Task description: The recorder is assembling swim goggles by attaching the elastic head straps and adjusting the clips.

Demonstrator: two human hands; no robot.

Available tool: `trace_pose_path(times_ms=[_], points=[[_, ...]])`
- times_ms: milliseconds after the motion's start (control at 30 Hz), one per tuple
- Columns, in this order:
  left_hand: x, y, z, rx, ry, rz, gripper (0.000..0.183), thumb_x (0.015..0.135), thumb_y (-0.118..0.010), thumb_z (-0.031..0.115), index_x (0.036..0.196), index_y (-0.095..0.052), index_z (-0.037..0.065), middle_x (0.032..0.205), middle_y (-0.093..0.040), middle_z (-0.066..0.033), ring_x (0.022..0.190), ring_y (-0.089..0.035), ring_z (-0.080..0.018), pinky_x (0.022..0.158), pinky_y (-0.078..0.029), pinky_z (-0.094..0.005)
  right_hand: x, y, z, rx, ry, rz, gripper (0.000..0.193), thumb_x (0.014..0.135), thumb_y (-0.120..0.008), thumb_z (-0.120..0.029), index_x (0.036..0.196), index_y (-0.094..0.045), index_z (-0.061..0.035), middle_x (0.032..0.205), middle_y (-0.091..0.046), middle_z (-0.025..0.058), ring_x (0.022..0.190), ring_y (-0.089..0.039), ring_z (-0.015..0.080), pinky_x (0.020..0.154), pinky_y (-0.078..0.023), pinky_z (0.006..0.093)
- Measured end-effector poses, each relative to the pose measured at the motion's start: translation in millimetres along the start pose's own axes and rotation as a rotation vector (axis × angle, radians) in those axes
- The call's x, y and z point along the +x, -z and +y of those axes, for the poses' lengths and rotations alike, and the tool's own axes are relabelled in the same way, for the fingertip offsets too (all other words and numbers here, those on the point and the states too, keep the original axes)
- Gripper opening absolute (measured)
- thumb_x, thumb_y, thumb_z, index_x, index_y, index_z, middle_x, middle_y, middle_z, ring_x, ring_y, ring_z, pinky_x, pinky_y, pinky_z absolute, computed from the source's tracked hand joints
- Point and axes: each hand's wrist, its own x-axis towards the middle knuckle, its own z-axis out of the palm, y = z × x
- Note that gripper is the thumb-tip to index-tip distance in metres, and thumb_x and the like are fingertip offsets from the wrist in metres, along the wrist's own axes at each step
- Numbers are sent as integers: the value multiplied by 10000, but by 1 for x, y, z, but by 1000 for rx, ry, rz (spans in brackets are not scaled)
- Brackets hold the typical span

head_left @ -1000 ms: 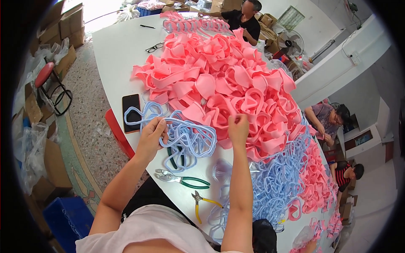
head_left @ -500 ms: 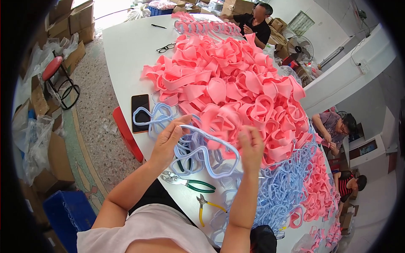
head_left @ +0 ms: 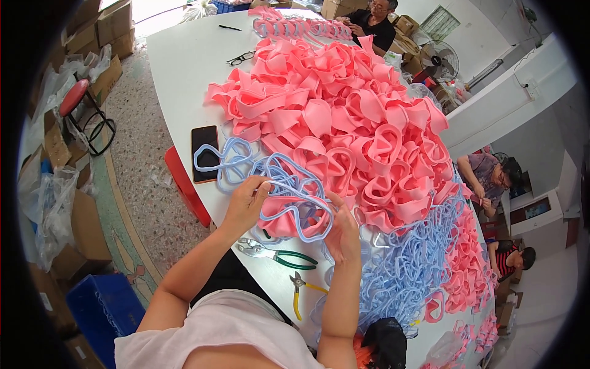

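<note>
A pale blue, bent loop frame [head_left: 326, 229] is held up between my hands over the near table edge. My left hand [head_left: 247, 202] pinches its left end between thumb and fingers. At the loop's right end, my right hand [head_left: 343, 232] closes on a soft pink band [head_left: 278, 222], which lies behind and within the loop. The right fingertips are partly hidden, so the exact grip is unclear. More blue loops [head_left: 222, 155] lie just beyond my left hand. Beyond my hands rises a large heap of pink bands [head_left: 332, 117].
Green-handled pliers [head_left: 295, 259] and yellow-handled cutters [head_left: 297, 295] lie near me. A phone [head_left: 204, 152] and glasses [head_left: 241, 58] rest on the white table [head_left: 178, 80]. Blue loops [head_left: 399, 270] pile up at right. Several people sit around the table. A red stool [head_left: 75, 98] stands left.
My right hand has come down and left from beside the pink heap, bringing a pink band to the blue loop. The loop has shifted slightly left, and my left hand still holds it.
</note>
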Motion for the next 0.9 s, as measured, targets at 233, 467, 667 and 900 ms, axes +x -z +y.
trace_pose_path(times_ms=[233, 467, 667, 900], points=[[-17, -5, 6, 168, 4, -17, 206, 931, -601, 166, 1012, -649, -17, 870, -594, -80, 716, -545, -123, 635, -442, -254, -32, 11, 13, -487, 109, 196, 395, 818, -618, -41, 1202, -537, -2, 1192, -550, 92, 1025, -552, 148, 904, -439, 279], [-23, -8, -9, -149, 349, -75, 193, 938, -607, 200, 967, -651, 14, 721, -546, 33, 658, -480, -50, 564, -391, -215, -41, 19, 28, -800, 252, 184, 256, 890, -523, -86, 1114, -594, 15, 1201, -573, 102, 1073, -546, 158, 922, -436, 297], [-24, -7, -5, -124, 437, -156, 222, 966, -567, 260, 955, -623, 45, 748, -510, 69, 678, -422, -16, 586, -350, -192, -40, 15, 27, -567, 201, 250, 257, 933, -510, -105, 1150, -574, 15, 1189, -592, 116, 1072, -564, 200, 977, -405, 314], [-25, -6, -7, -341, 588, -156, 212, 969, -563, 276, 1000, -616, 73, 789, -545, 67, 684, -471, -19, 570, -370, -185, -47, 25, 29, -934, 201, 273, 252, 945, -544, -156, 1137, -589, 1, 1208, -612, 156, 1131, -572, 231, 980, -417, 330]])
